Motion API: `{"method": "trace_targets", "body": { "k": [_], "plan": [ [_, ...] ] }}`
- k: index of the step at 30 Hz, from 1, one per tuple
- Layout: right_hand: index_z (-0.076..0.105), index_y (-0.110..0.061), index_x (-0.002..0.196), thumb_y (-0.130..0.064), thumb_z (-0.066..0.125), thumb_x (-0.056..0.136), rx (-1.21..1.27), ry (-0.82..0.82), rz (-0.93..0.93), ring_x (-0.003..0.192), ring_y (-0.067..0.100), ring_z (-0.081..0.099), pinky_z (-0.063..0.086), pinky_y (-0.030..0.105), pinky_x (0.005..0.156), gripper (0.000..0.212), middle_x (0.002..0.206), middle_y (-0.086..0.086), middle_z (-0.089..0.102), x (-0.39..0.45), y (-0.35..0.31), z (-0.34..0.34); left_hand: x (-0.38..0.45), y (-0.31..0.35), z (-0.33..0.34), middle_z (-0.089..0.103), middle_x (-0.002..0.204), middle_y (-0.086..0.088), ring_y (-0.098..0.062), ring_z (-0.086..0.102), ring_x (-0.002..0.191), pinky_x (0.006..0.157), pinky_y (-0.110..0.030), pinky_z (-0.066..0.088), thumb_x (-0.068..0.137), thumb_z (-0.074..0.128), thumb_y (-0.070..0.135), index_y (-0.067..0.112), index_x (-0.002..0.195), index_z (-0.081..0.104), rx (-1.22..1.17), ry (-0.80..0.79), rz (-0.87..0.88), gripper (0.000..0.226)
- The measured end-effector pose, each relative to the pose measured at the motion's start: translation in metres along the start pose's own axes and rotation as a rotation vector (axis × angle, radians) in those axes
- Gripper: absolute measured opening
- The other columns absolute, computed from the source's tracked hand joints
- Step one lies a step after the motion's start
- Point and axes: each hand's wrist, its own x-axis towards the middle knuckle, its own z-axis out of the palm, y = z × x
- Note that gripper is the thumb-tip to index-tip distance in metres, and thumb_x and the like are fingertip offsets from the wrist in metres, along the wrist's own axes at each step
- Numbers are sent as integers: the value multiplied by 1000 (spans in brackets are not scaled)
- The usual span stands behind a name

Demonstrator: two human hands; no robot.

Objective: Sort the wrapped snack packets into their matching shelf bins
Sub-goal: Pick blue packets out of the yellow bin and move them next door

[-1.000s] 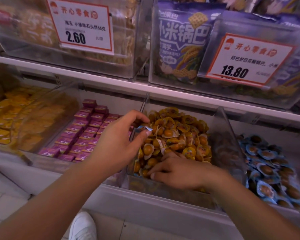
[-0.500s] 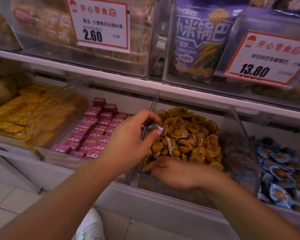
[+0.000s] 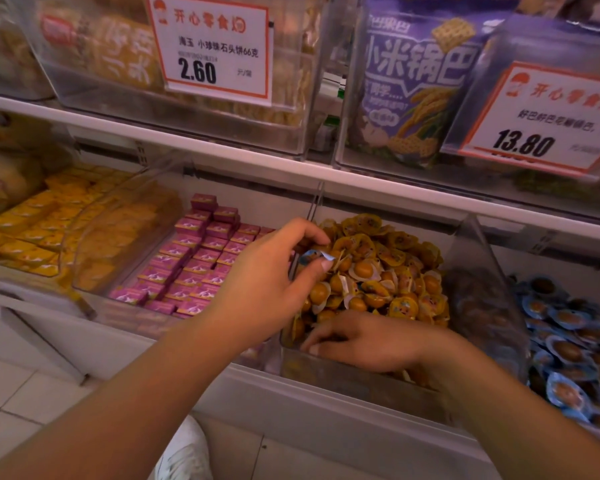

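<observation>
My left hand (image 3: pixel 267 282) hovers at the left edge of the clear middle bin (image 3: pixel 361 382) and pinches a small blue-wrapped packet (image 3: pixel 314 256) between thumb and fingers. That bin is heaped with yellow-wrapped round snack packets (image 3: pixel 378 268). My right hand (image 3: pixel 368 341) lies low at the bin's front, fingers curled down among the yellow packets; what they hold is hidden. The bin to the right holds matching blue-wrapped packets (image 3: pixel 568 341).
A bin of pink boxed snacks (image 3: pixel 201 258) sits left of the middle bin, and yellow boxed snacks (image 3: pixel 42 223) lie further left. The upper shelf (image 3: pixel 222 157) carries clear bins with price cards 2.60 (image 3: pixel 212 50) and 13.80 (image 3: pixel 541 119). A white shoe (image 3: pixel 184 455) stands on the tiled floor.
The view has shifted slightly, moving the shelf rightward in frame. My left hand keeps its pinch on the blue packet above the bin edge; my right hand stays among the yellow packets.
</observation>
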Motion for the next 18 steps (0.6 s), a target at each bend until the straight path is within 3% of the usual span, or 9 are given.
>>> {"method": "trace_targets", "body": {
  "k": [4, 6, 9, 12, 14, 16, 18],
  "plan": [
    [67, -16, 125, -24, 51, 102, 57, -74, -3, 98, -2, 61, 47, 17, 92, 29, 112, -8, 71, -20, 3, -15, 1, 4, 2, 65, 100, 19, -1, 61, 96, 79, -37, 53, 89, 62, 40, 36, 109, 55, 25, 13, 19, 21],
    [63, -17, 130, -24, 50, 102, 107, -100, 4, 101, -3, 58, 45, 17, 94, 31, 111, -14, 67, -33, 6, -21, 1, 8, 5, 65, 99, 18, -5, 61, 96, 79, -38, 51, 89, 63, 39, 33, 109, 57, 71, 16, 45, 22],
    [57, -25, 134, -26, 49, 102, 113, -72, 12, 114, -3, 56, 42, 17, 102, 33, 126, -15, 62, -51, 12, -18, 0, 18, 13, 54, 92, 32, 11, 49, 92, 78, -23, 41, 88, 65, 35, 30, 107, 59, 169, -1, 144, 21],
    [62, -29, 129, -27, 52, 101, 125, 157, 36, 100, 2, 64, 48, 21, 91, 30, 111, -18, 70, -60, 11, -3, -3, 29, 25, 58, 97, 26, 4, 51, 93, 79, -20, 36, 88, 61, 37, 32, 107, 57, 189, -16, 227, 21],
    [65, -23, 125, -20, 51, 102, 269, 369, 42, 102, 13, 67, 52, 27, 90, 27, 108, -9, 73, -59, 11, 5, -3, 33, 33, 60, 108, 23, 2, 55, 97, 82, -18, 39, 88, 60, 39, 38, 107, 54, 128, -39, 208, 20],
    [70, -19, 116, -14, 49, 102, 680, 639, 85, 104, 32, 67, 54, 34, 80, 25, 113, 12, 72, -62, 12, 4, -3, 34, 43, 61, 109, 27, 6, 58, 97, 79, -13, 43, 89, 62, 40, 41, 105, 54, 14, -15, 100, 18],
    [76, -14, 104, -14, 53, 98, 1181, 764, 116, 92, 28, 70, 54, 31, 65, 23, 110, 17, 72, -69, 12, -7, -1, 35, 56, 65, 100, 27, 6, 62, 92, 76, -17, 50, 90, 66, 36, 40, 101, 56, -138, 30, -49, 15]
  ]
}}
